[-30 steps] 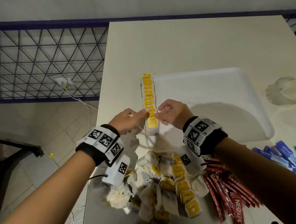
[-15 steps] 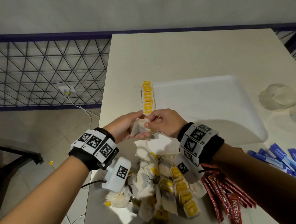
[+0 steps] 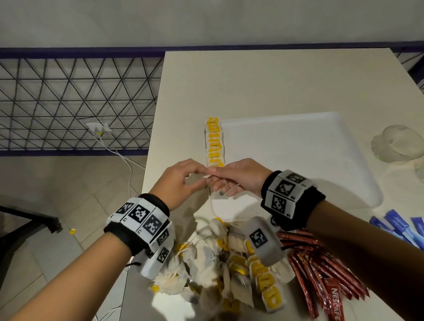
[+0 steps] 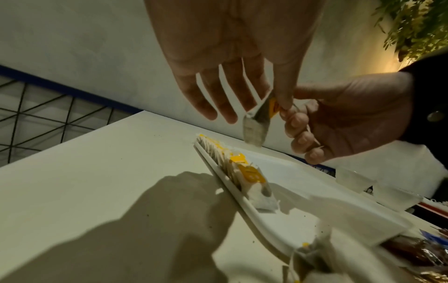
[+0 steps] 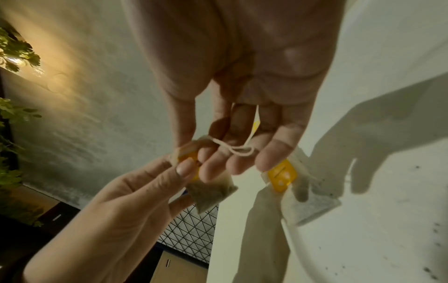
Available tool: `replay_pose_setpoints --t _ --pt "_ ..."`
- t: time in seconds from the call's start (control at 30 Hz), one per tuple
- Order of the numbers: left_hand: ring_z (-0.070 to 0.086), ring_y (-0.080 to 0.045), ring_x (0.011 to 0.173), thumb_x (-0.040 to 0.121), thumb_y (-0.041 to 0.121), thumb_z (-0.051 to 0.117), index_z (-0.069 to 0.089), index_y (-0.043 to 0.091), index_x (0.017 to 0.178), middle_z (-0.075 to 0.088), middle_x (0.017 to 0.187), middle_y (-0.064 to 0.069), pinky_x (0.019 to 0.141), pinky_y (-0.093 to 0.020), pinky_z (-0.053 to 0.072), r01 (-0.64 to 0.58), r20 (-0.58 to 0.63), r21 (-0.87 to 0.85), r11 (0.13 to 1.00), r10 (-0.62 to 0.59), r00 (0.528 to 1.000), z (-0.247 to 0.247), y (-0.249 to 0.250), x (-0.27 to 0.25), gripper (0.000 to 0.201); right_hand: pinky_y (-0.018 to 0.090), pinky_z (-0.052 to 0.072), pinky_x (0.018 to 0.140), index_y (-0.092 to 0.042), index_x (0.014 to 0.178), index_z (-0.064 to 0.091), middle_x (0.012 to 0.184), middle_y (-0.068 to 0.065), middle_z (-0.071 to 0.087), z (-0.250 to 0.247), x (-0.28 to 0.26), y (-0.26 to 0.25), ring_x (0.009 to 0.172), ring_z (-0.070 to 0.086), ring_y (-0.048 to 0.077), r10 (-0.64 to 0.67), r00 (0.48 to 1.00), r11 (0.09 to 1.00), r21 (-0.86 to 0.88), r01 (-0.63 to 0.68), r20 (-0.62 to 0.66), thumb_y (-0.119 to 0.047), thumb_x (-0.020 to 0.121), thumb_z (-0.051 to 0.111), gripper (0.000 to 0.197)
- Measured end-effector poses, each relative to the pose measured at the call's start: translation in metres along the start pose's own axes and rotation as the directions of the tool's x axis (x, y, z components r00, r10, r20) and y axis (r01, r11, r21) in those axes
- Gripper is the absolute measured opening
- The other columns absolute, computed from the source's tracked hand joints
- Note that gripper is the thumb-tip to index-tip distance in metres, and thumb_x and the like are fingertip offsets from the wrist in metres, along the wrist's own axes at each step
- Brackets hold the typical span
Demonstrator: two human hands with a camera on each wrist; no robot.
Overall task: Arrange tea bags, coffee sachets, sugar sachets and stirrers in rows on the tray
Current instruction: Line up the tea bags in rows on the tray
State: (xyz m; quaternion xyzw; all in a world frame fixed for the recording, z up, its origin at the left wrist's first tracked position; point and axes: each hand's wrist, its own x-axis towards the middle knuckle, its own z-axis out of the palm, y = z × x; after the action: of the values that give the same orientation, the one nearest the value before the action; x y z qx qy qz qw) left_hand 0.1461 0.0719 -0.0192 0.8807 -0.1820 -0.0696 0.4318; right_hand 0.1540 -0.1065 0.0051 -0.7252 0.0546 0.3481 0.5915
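Near the table's front edge you can read "NESCAFE" in white capitals along one long red foil coffee sachet (image 3: 334,303). Print on the yellow paper tea bag tags (image 3: 214,144) is too small for you to read.

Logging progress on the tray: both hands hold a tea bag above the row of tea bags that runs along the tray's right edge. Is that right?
Not quite. The row of tea bags runs along the left edge of the tray, as the head view shows. The rest holds: the left hand and right hand hold a tea bag above it.
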Motion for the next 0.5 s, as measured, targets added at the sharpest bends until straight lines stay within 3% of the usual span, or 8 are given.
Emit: replay_pose_setpoints --t 0.1,0.17,0.3,0.5 --pt "0.058 -0.006 0.084 0.087 0.017 0.063 0.070 0.014 0.092 0.061 0.083 0.012 0.083 -0.023 0.044 0.126 0.022 -0.028 0.992 -0.126 0.992 0.002 0.001 -0.002 0.008 0.017 0.045 0.063 -0.012 0.081 0.065 0.068 -0.003 0.065 -0.001 -0.002 0.002 0.061 0.054 0.007 -0.001 0.999 1.000 0.019 0.000 0.037 -0.029 0.088 0.060 0.019" --pt "0.059 -0.014 0.083 0.087 0.018 0.063 0.069 0.021 0.086 0.063 0.078 0.011 0.084 -0.030 0.045 0.180 0.036 -0.057 0.982 -0.178 0.983 0.002 0.000 -0.003 0.006 0.017 0.046 0.063 -0.012 0.082 0.064 0.069 -0.003 0.065 -0.004 -0.003 0.002 0.061 0.055 0.006 -0.014 0.996 1.000 0.025 0.012 0.083 -0.022 0.089 0.059 0.013" --pt "0.054 0.004 0.069 0.083 0.019 0.069 0.062 0.036 0.079 0.063 0.074 0.013 0.081 -0.023 0.043 0.252 0.085 -0.143 0.957 -0.241 0.967 0.000 -0.004 -0.003 0.019 0.016 0.046 0.058 -0.014 0.081 0.063 0.068 0.000 0.065 -0.014 -0.004 -0.001 0.057 0.056 0.007 -0.028 0.995 1.000 -0.006 0.028 0.092 -0.020 0.093 0.051 0.018" --pt "0.056 0.008 0.068 0.080 0.013 0.071 0.064 0.033 0.077 0.066 0.067 0.020 0.075 -0.008 0.042 0.278 0.164 -0.227 0.933 -0.245 0.956 -0.001 -0.002 0.001 0.021 0.015 0.043 0.051 -0.016 0.080 0.057 0.066 0.004 0.060 -0.019 -0.002 -0.007 0.046 0.053 0.005 -0.050 0.997 0.990 -0.127 0.057 0.055 -0.023 0.098 0.043 0.023"
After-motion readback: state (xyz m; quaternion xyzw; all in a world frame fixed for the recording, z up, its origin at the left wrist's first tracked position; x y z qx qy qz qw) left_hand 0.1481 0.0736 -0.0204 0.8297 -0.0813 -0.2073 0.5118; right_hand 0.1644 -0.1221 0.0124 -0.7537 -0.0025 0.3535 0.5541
